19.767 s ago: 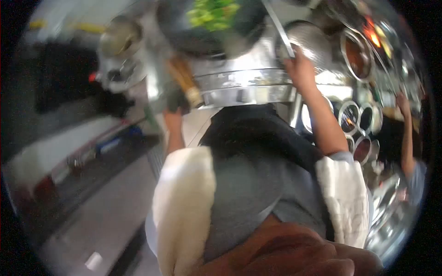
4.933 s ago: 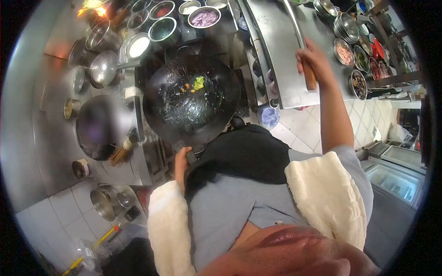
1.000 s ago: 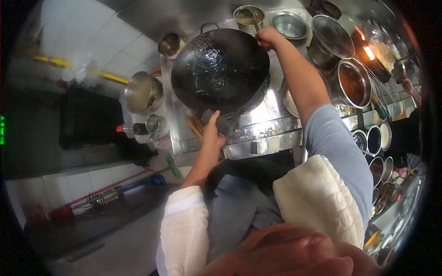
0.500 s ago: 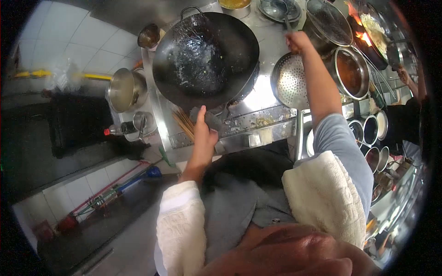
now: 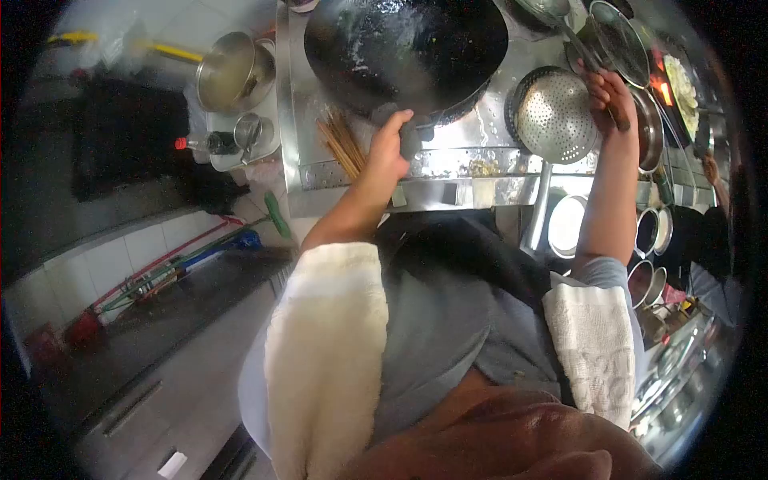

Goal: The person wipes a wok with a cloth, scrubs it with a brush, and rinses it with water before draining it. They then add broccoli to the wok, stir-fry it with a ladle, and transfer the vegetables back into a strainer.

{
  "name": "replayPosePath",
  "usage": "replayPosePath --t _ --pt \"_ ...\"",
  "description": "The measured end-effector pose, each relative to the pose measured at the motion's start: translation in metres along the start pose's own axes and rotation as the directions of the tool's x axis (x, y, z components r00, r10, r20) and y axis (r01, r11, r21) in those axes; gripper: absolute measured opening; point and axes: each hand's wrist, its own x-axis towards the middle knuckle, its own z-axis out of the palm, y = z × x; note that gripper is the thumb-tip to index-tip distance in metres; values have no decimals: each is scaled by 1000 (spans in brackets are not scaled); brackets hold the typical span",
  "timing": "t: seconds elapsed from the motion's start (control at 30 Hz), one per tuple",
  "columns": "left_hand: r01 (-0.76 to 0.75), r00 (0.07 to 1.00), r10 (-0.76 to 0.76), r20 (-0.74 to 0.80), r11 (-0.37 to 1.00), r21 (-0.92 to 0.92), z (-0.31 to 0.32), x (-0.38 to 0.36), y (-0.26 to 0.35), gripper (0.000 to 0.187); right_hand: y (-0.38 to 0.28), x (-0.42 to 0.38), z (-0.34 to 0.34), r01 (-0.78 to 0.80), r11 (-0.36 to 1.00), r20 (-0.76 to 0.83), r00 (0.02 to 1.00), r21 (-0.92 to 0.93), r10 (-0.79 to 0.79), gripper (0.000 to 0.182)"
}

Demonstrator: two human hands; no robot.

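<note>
A large black wok [image 5: 404, 60] with a wet, shiny inside stands on the steel stove, cut off by the top edge of the view. My left hand [image 5: 389, 156] is closed at its near rim, with a dark grey cloth [image 5: 410, 141] in the grip; the wok handle itself is hidden. On the right, my right hand [image 5: 612, 98] is wrapped around the handle of a metal ladle [image 5: 578, 40], whose bowl points up and left, away from me. Just left of that hand, a perforated strainer [image 5: 554, 120] rests over a dark pot, its handle towards me.
Thin bamboo sticks [image 5: 342, 146] lie left of my left hand. Further left stand a steel pot [image 5: 232, 72] and a bottle with a red cap [image 5: 206, 143]. Flames [image 5: 664, 90] burn at the right, where another person's arm [image 5: 712, 172] shows. Several bowls line the right side.
The view has shifted, so the wok and stove sit higher. My right hand has turned, its fingers now showing around the ladle handle. My left hand stays at the wok's rim.
</note>
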Motion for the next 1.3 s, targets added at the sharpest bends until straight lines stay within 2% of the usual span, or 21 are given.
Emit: replayPosePath --t 0.1,0.23,0.33,0.43,0.5,0.57,0.67,0.7,0.73,0.77,0.8,0.83,0.87,0.93,0.97,1.03,1.07,1.1,1.13,1.23,1.3 --pt "-41 996 31 82 992 116 -16 14 -4 26 9 -64 39 8 992 -111 994 -127 -22 33" --pt "0 988 5 151 1000 -30 -33 41 -14 26 26 -129 80 13 990 -90 996 -143 -26 44" --pt "-55 976 64 207 997 -52 -36 42 -17 28 38 -162 101 17 955 -104 993 -295 -50 32" --pt "-80 981 89 172 995 -63 -32 31 -13 27 51 -183 124 -27 899 -113 993 -437 -25 47" --pt "-78 984 89 156 994 -78 -33 34 -13 27 75 -176 99 -67 777 -173 983 -626 -55 57" --pt "-73 985 85 147 994 -87 -30 35 -12 27 88 -162 79 -116 407 -176 978 -906 -113 58" --pt "8 996 -14 92 998 63 -33 22 4 31 120 -113 43 15 341 -108 935 -940 -338 57" --pt "-456 878 335 341 804 382 -44 7 7 32 120 -92 38 78 352 -74 915 -933 -397 58" --pt "-811 585 478 655 334 481 -56 -8 8 32 111 -68 35 -69 384 -207 920 -921 -332 59" --pt "-811 585 438 683 313 494 -66 -13 10 34 94 -48 49 -100 414 -257 904 -905 -343 60" --pt "-808 589 395 705 291 512 -75 -19 10 36 88 -6 19 10 288 -133 870 -958 -475 54" --pt "-481 871 261 417 633 607 -67 -38 16 39 78 40 -13 43 173 -58 842 -984 -537 49" --pt "-58 994 2 107 846 530 -56 -55 20 42 67 83 -35 72 53 27 808 -996 -589 44" --pt "-29 999 17 32 912 408 -76 -58 -1 40 32 137 -31 -204 -4 -188 912 -979 -364 33" --pt "-16 999 26 -34 964 267 -84 -59 -8 37 26 157 -33 -101 -343 6 954 -934 -298 30" --pt "-11 998 28 -55 959 282 -73 -72 -3 38 19 235 -80 123 -659 174 985 -742 -11 26" --pt "-29 997 44 -59 971 237 -64 -74 -2 39 16 236 -88 -11 119 -10 1000 -993 9 24" --pt "-46 996 58 -63 981 189 -57 -74 -4 40 13 233 -89 -210 797 -124 978 -567 170 23" --pt "-50 995 64 -76 982 180 -51 -70 -5 40 21 218 -69 -44 973 -238 971 -225 -11 17" --pt "-39 993 42 113 999 -28 -30 -41 -1 48 11 215 -96 -25 999 3 1000 22 25 10" --pt "1 990 10 141 997 -75 -24 -17 -4 45 8 183 -78 -13 994 -31 999 106 17 16"
